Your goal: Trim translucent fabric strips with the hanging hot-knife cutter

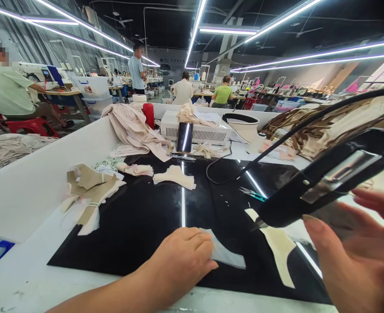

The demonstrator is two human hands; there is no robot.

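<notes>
Left hand (182, 256) lies palm down on the glossy black work mat (136, 226), fingers loosely curled, fingertips pressing the near edge of a thin pale translucent fabric piece (226, 254). Right hand (358, 256) is open, fingers spread, cupped just under the black-handled corded heat-cutting tool (329, 178); whether it actually grips the handle cannot be told, palm partly cut off by the frame edge. Tool's metal tip (260, 224) sits at the top of a cream curved fabric strip (281, 250) on the mat. Teal-handled small snips (253, 194) lie beyond; bundled beige fabric cut pieces (89, 191) lie to the left
</notes>
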